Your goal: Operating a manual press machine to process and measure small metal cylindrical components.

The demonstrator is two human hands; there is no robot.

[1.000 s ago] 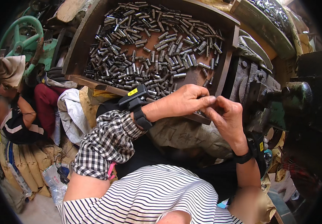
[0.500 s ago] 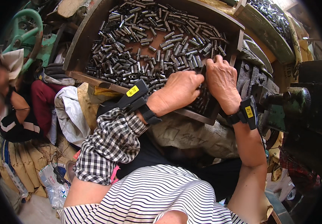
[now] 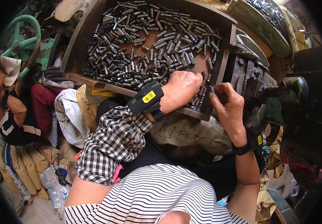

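Note:
A shallow wooden tray (image 3: 71, 59) in front of me holds many short dark metal tubes (image 3: 161, 58). My left hand (image 3: 181, 89) is over the tray's near right part, its fingers curled closed; what they hold, if anything, is hidden. A cluster of tubes (image 3: 200, 98) lies beside its fingertips in the near right corner. Just outside the tray's right wall, my right hand (image 3: 229, 106) pinches one short metal tube (image 3: 212, 89) between thumb and fingers. Both wrists wear black strapped devices.
Right of the tray stands a dark, greasy machine (image 3: 297, 100). Another bin of metal parts (image 3: 267, 15) is at the far right. A green handwheel (image 3: 17, 44) rises at the far left, where another person (image 3: 17, 115) sits. Sacking (image 3: 191, 132) hangs below the tray.
My right hand has drawn back from the tray's right side toward me, now with a tube pinched in its fingers. My left hand has shifted slightly; the tray appears shifted a little left.

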